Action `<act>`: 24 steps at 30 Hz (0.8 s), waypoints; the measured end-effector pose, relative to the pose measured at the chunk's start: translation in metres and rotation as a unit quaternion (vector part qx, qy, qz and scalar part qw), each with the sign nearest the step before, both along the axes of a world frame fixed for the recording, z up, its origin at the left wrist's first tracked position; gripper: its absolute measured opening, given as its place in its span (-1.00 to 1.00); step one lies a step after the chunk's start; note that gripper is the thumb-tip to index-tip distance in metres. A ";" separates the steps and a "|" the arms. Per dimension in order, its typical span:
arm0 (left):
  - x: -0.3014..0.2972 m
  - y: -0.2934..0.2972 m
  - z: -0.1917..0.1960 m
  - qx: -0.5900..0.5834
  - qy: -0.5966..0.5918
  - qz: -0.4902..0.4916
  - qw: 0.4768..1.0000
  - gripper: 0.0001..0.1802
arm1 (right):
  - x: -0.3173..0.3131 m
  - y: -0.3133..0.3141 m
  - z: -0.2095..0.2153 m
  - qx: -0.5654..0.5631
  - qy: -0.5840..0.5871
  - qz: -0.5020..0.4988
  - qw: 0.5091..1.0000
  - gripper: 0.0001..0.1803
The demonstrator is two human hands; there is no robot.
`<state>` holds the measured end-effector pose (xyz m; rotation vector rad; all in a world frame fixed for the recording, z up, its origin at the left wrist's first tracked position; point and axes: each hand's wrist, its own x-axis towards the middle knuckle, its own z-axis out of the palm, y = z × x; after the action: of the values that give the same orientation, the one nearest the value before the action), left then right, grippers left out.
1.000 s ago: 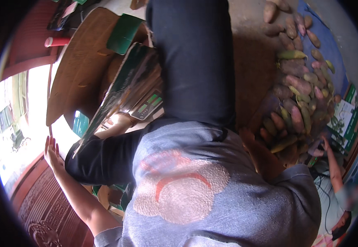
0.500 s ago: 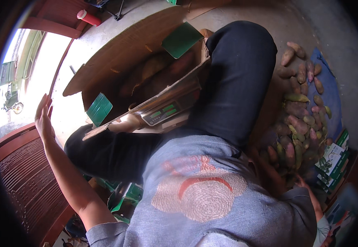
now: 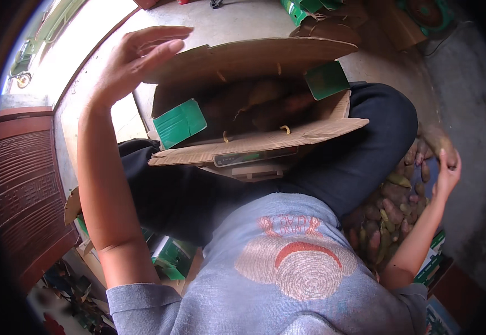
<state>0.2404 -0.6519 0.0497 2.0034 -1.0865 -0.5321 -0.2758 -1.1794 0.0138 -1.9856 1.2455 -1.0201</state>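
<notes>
My left hand (image 3: 137, 61) is raised beside the far left of an open cardboard box (image 3: 254, 146), its fingers stretched out and nothing in it. Out to the right, my right hand (image 3: 449, 174) is closed around the lower end of a large sweet potato (image 3: 437, 138), lifted above a heap of sweet potatoes (image 3: 392, 209). The box stands between my legs with its flaps spread and green corner tabs showing. Several sweet potatoes (image 3: 265, 106) lie in its shadowed inside. A digital scale (image 3: 243, 159) shows partly under the near flap.
The heap rests partly on a blue sheet (image 3: 432, 170). Green-and-white cartons (image 3: 432, 257) stand near my right elbow, and another green carton (image 3: 173, 258) lies by my left leg. At the left is a carved wooden panel (image 3: 28, 190). More boxes (image 3: 324, 28) are at the back.
My right hand has come up from low beside the heap with a sweet potato in it. My left hand has risen toward the box. The whole view has shifted.
</notes>
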 end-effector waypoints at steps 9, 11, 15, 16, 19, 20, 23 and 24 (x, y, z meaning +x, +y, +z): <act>-0.005 0.013 -0.045 0.048 -0.223 0.033 0.973 -0.60 | 0.196 0.141 0.117 -0.013 -0.043 0.344 0.938 -0.34; -0.001 0.015 -0.041 0.016 -0.229 0.005 0.973 -0.60 | 0.230 0.179 0.109 -0.013 -0.010 0.424 0.905 -0.29; 0.005 0.017 -0.035 -0.020 -0.106 -0.006 0.994 -0.45 | 0.277 0.224 0.076 0.036 0.040 0.498 0.866 -0.27; -0.016 0.007 -0.013 0.016 -0.112 0.065 0.992 -0.53 | 0.285 0.226 0.067 0.048 0.064 0.518 0.851 -0.25; -0.011 0.016 -0.027 0.003 -0.056 0.081 0.995 -0.34 | 0.295 0.246 0.050 0.070 0.058 0.535 0.840 -0.28; -0.014 0.015 -0.020 0.021 -0.081 0.075 0.994 -0.36 | 0.296 0.247 0.048 0.071 0.059 0.534 0.840 -0.28; -0.020 0.014 -0.015 0.039 -0.087 0.074 0.993 -0.38 | 0.293 0.248 0.042 0.083 0.056 0.528 0.843 -0.32; -0.021 0.013 -0.014 0.041 -0.068 0.082 0.993 -0.38 | 0.292 0.249 0.040 0.083 0.055 0.527 0.844 -0.32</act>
<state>0.2197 -0.6389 0.0359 2.2041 -0.9816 -0.3629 0.0157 -0.9304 0.0539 -2.1240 0.1199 -0.2216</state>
